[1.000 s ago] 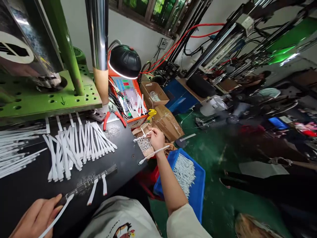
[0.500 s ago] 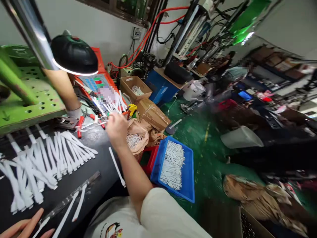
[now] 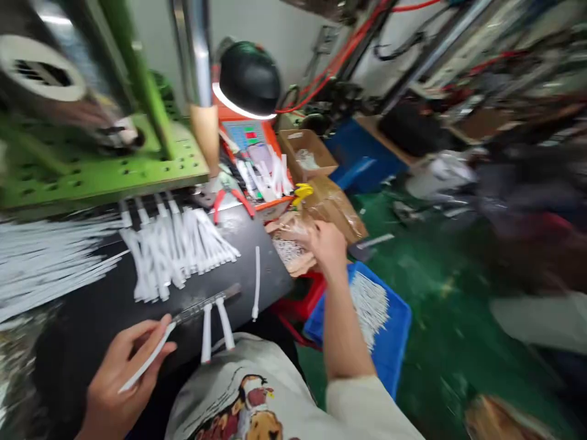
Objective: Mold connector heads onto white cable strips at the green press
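Note:
A white flat strip (image 3: 149,360) lies between the thumb and fingers of my left hand (image 3: 123,370), its upper end at the near end of a narrow slotted bar (image 3: 195,310). Two more white strips (image 3: 206,333) extend from that bar toward my shirt. My right hand (image 3: 329,244) is over the right side of a brown paper bag (image 3: 302,264) holding many small pale pieces. Its fingers are curled but blurred, and whether they grip anything is hidden. On the black tabletop (image 3: 247,229), a single white strip (image 3: 257,281) lies apart, right of the bar.
Rows of white strips (image 3: 178,250) and a long pile (image 3: 50,256) cover the table's left. Behind are a green perforated stand (image 3: 183,162), a black lamp (image 3: 251,79), red-handled pliers (image 3: 233,192) and an orange case (image 3: 275,208). A blue crate (image 3: 398,342) of white strips stands right.
The view has swung left. My right hand has moved from beside the orange case to over the paper bag. More of my left hand now shows, with the strip in it.

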### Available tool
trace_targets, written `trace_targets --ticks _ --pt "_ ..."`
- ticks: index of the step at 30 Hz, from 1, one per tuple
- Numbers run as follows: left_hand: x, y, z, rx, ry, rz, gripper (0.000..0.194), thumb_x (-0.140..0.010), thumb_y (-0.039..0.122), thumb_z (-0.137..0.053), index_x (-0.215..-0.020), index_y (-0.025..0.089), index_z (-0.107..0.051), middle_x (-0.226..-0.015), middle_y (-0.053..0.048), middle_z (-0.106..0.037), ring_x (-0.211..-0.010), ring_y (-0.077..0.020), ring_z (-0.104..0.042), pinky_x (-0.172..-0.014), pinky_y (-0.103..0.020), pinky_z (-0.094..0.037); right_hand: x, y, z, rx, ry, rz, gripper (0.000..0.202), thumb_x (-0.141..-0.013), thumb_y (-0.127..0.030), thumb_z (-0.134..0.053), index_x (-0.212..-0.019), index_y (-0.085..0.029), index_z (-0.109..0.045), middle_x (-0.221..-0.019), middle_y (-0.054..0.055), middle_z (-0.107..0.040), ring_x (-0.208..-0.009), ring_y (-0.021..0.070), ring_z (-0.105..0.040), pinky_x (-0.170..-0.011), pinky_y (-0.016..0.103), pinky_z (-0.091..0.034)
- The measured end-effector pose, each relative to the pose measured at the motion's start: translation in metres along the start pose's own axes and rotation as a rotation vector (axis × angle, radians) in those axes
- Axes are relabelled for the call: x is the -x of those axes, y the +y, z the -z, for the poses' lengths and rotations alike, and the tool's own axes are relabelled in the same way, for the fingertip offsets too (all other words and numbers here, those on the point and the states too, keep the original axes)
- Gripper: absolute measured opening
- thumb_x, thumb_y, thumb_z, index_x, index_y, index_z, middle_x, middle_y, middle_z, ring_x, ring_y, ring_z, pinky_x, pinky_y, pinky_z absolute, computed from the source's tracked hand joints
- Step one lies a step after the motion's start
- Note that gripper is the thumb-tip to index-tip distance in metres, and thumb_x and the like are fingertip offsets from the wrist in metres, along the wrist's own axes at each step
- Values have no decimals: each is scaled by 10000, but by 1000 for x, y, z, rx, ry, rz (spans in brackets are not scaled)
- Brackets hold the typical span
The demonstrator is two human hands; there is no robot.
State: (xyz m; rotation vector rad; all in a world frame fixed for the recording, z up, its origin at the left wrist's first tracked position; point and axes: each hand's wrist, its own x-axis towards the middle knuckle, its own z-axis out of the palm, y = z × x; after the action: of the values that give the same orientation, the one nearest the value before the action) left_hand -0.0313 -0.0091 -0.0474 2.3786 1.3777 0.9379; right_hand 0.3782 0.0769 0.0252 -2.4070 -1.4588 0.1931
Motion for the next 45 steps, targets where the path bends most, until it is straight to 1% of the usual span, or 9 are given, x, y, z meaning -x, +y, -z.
trace_targets --ticks 4,8,12,17,24,30,35,39,45 --pt "-14 21 2 69 -36 -1 561 -932 92 -547 -1436 323 -463 -1097 -60 -572 -840 -121 -620 -773 -226 -507 62 -17 -28 -139 -323 421 194 -930 -314 -567 -847 -206 -706 -822 40 -685 -780 181 -629 -711 270 -421" --pt "-25 25 0 197 14 -7 490 -917 46 -531 -1348 276 -572 -979 -42 -590 -769 -104 -633 -679 -196 -508 104 -51 -56 64 -298 401 182 -937 -295 -571 -851 -182 -685 -842 51 -666 -718 175 -621 -619 272 -359" --pt "-33 34 5 283 112 1 444 -906 56 -562 -1291 270 -614 -873 -16 -581 -725 -99 -604 -621 -191 -501 101 -55 -65 119 -247 374 170 -944 -247 -551 -837 -168 -657 -823 43 -657 -717 171 -620 -617 276 -326" --pt "-54 63 -7 161 66 -148 389 -942 77 -513 -1319 157 -567 -809 -32 -601 -721 -120 -579 -653 -223 -515 94 -42 -64 179 -194 463 165 -962 -293 -534 -938 -180 -652 -887 52 -650 -705 185 -609 -585 289 -296" --pt "-87 80 -31 154 -31 -173 216 -964 172 -488 -929 168 -701 -743 -20 -516 -662 -126 -505 -601 -229 -457 94 -35 -75 -17 -205 501 212 -953 -302 -450 -804 -198 -559 -798 43 -617 -720 205 -608 -654 299 -382" --pt "-89 68 -16 434 52 182 278 -975 328 -511 -852 170 -703 -741 -25 -548 -672 -115 -563 -627 -218 -444 72 -41 -67 -250 -168 543 250 -965 -371 -396 -916 -197 -569 -836 64 -666 -733 209 -638 -675 299 -432" --pt "-117 19 15 -115 -165 667 352 -955 385 -503 -700 165 -606 -706 -41 -579 -692 -177 -575 -655 -281 -399 19 -97 -76 -216 -261 663 256 -922 -263 -432 -1053 -165 -628 -1014 112 -696 -924 237 -644 -794 311 -433" --pt "-130 -4 26 -149 -249 748 280 -884 401 -575 -869 127 -635 -981 -163 -639 -850 -276 -625 -670 -315 -430 7 -142 -89 -80 -353 654 166 -877 -202 -503 -892 -154 -661 -898 119 -679 -852 235 -624 -688 285 -364" --pt "-156 1 8 5 -314 809 433 -819 558 -574 -907 143 -662 -1030 -182 -689 -1063 -353 -624 -843 -369 -480 28 -176 -106 -215 -424 695 204 -817 -250 -585 -628 -174 -561 -602 20 -575 -599 141 -494 -568 256 -231"
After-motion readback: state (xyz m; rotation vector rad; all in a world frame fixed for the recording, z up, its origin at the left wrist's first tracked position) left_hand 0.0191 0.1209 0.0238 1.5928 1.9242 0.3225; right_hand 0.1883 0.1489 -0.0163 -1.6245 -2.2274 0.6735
